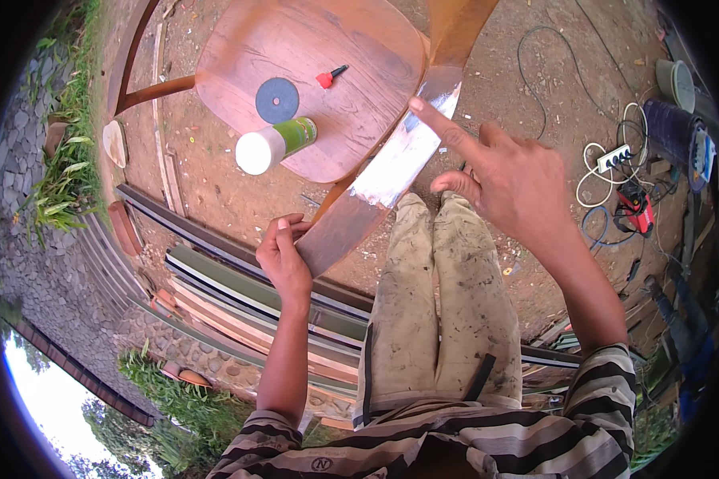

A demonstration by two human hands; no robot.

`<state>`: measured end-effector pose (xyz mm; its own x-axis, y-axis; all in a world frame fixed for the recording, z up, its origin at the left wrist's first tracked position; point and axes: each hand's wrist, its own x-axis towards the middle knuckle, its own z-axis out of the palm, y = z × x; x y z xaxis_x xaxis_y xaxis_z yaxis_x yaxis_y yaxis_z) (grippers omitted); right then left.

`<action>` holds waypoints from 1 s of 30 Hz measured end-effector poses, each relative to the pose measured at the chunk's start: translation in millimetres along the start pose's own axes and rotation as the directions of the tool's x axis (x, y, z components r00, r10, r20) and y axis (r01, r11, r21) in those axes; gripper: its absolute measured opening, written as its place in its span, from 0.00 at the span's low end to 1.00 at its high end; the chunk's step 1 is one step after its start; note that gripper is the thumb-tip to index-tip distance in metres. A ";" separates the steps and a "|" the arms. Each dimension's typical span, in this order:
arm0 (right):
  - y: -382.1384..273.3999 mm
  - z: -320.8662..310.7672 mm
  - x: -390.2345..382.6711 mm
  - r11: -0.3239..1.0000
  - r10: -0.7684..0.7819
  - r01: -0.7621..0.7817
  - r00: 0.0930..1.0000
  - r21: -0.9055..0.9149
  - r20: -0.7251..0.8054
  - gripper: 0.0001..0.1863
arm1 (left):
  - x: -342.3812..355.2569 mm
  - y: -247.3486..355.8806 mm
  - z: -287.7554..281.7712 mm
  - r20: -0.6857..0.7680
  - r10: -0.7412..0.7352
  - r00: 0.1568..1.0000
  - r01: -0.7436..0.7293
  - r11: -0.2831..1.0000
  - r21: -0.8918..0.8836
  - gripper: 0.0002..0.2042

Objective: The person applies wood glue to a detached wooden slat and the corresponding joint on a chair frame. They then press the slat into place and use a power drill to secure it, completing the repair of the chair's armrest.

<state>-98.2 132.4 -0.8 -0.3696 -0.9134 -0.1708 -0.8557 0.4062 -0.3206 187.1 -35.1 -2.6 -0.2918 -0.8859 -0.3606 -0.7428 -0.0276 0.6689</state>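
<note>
Bare reddish dirt ground (240, 184) lies under a round wooden chair seat (311, 48) and a curved wooden plank (391, 160) smeared with pale filler. Right hand (511, 180) has its index finger stretched out, tip touching the plank's pale patch, the other fingers curled; left hand (284, 259) grips the plank's lower end. On the seat lie a green can with a white cap (276, 144), a grey disc (277, 100) and a small red-handled tool (330, 76).

Smooth, reddish varnished wood forms the chair seat (311, 48); its curved wooden rail (391, 172) carries matt whitish filler.
</note>
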 end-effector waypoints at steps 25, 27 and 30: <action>11.6 -2.3 -1.1 1.000 -0.008 0.009 0.999 0.017 -0.049 0.41 | 3.7 -5.1 -3.6 0.006 0.040 0.999 -0.040 0.999 -0.002 0.21; -16.9 -1.7 -12.2 0.988 -0.145 0.139 0.985 0.069 0.090 0.42 | 4.1 -3.4 -2.7 0.002 0.027 1.000 -0.027 1.000 0.002 0.21; -40.2 5.7 -22.7 0.971 -0.218 0.207 0.972 0.115 0.088 0.42 | 3.4 -1.4 -3.1 0.004 0.025 1.000 -0.025 0.999 0.026 0.21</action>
<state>-53.3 137.0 10.6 -0.1409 -0.9738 -0.1785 -0.8661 0.2086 -0.4543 189.0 -39.5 -2.8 -0.3126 -0.8845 -0.3465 -0.7508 0.0066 0.6605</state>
